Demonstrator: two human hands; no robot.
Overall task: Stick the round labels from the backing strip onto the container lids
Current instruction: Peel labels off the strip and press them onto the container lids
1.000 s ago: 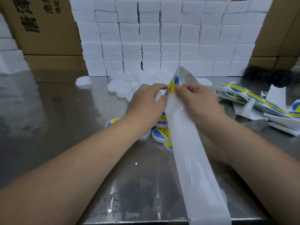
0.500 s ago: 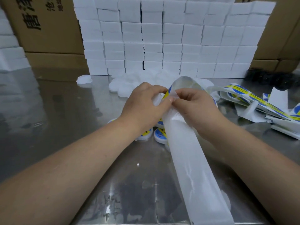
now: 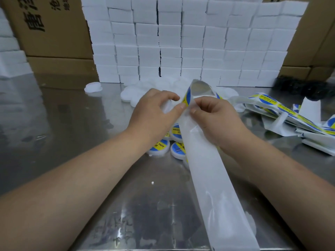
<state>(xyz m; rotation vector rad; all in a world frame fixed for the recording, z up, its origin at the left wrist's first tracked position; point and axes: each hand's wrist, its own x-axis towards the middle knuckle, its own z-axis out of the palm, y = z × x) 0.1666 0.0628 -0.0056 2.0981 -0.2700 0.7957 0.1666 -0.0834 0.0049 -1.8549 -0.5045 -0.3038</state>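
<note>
A long white backing strip (image 3: 215,182) runs from the table's front edge up to my hands. My right hand (image 3: 217,120) pinches the strip near its top bend. My left hand (image 3: 154,116) pinches the edge of a round blue and yellow label (image 3: 187,98) at the fold, and a white lid (image 3: 166,105) shows under its fingers. Labelled lids (image 3: 160,146) lie on the steel table below my hands. Plain white lids (image 3: 134,91) are heaped just behind my hands.
A wall of white boxes (image 3: 192,42) stands at the back, with cardboard cartons (image 3: 54,28) on both sides. Strips of unused labels (image 3: 282,109) lie in a loose pile at the right. One lone white lid (image 3: 92,87) sits at the back left on the steel table (image 3: 59,124).
The hands stay together at the strip's fold. The label's blue and yellow edge stands further off the backing now, and the view has shifted slightly.
</note>
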